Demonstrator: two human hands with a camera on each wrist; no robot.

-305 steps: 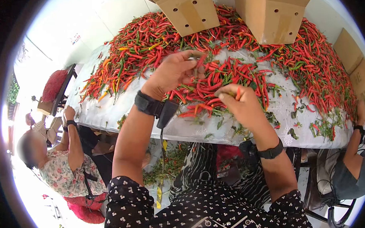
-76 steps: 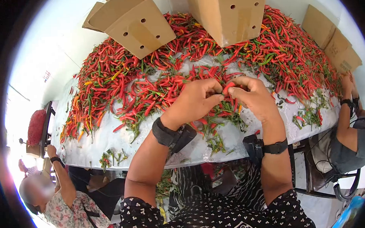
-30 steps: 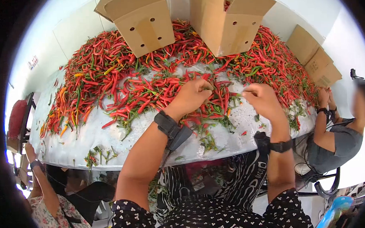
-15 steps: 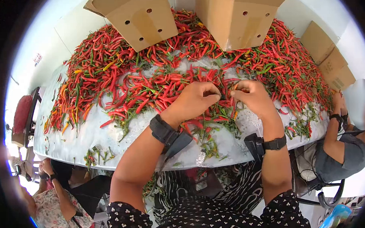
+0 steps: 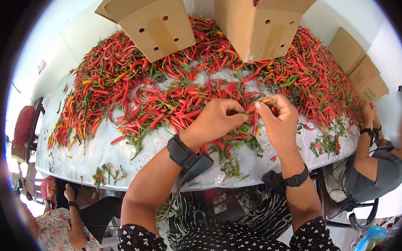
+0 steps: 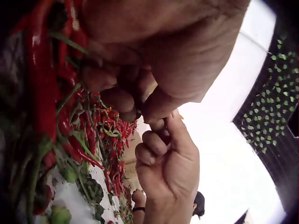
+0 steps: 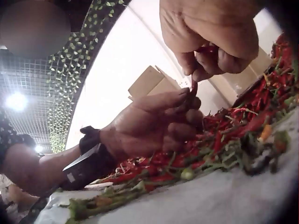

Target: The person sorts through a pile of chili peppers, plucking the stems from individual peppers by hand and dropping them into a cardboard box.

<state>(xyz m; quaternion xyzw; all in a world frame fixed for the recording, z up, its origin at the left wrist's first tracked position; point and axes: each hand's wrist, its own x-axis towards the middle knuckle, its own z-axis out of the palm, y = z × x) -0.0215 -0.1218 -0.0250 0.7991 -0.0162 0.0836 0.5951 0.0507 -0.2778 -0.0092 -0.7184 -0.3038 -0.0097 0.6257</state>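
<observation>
Pinching: left hand (image 5: 216,120), right hand (image 5: 281,122) | red chili (image 5: 252,109): between their fingertips | desk (image 5: 74,163): white cover, heaped chilies (image 5: 110,58), cardboard boxes (image 5: 160,31) | room: pale wall (image 5: 69,41)

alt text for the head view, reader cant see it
A person's left hand and right hand pinch a red chili between them over a white-covered table. Heaped chilies, mostly red, cover much of it, with two cardboard boxes at the far side.
</observation>
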